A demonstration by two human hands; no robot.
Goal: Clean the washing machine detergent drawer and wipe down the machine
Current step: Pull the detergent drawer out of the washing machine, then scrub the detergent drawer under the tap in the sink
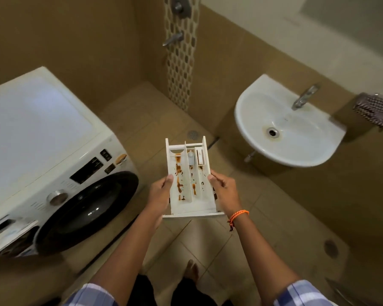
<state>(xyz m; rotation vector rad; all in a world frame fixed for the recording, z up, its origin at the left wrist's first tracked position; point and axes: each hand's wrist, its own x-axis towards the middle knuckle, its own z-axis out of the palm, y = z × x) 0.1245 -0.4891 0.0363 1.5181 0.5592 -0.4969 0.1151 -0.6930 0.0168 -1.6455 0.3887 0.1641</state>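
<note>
A white detergent drawer (187, 180) is out of the machine and held level in front of me over the floor. Brown stains streak its compartments. My left hand (160, 192) grips its left side and my right hand (224, 191) grips its right side, thumbs on the top edges. An orange thread band circles my right wrist. The white front-load washing machine (42, 138) stands at the left, its dark round door shut. Its empty drawer slot (2, 226) gapes at the lower left of the front panel.
A white wall basin (283, 127) with a metal tap (304, 97) hangs at the right. A patterned cloth (374, 109) hangs beyond it. Shower fittings (175, 38) are on the far wall; a floor drain (192, 134) lies below. Beige tiles cover floor and walls.
</note>
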